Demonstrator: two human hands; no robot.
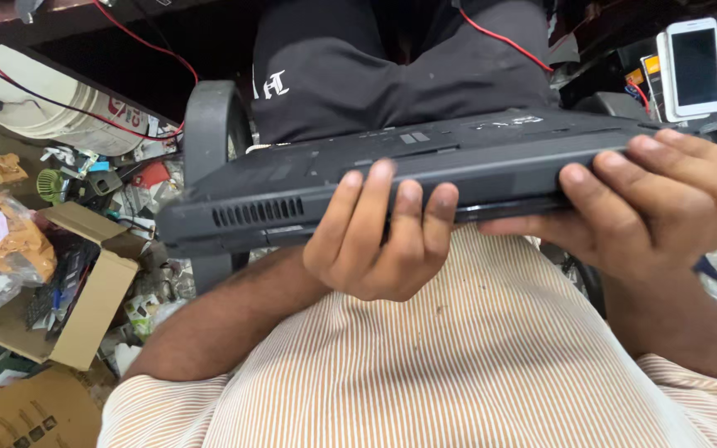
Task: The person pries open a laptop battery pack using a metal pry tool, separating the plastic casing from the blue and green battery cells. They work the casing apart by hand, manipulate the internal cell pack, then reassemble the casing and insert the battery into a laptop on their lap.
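Matte black slab laptop (425, 170), vented edge; left hand (379, 236) grip and right hand (653, 207) grip clamped around it.

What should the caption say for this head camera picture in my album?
Two hands, left hand and right hand, grip a closed dark laptop edge-on above a striped shirt.

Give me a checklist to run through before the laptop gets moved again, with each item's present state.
1. Left hand grips the laptop edge, fingers curled over: ok.
2. Right hand grips the other end: ok.
3. Laptop closed: ok.
4. Laptop level: not ok, it tilts down toward the vent grille.
5. Red wire clear of the laptop: cannot tell.
6. Open cardboard box clear of the hands: ok.
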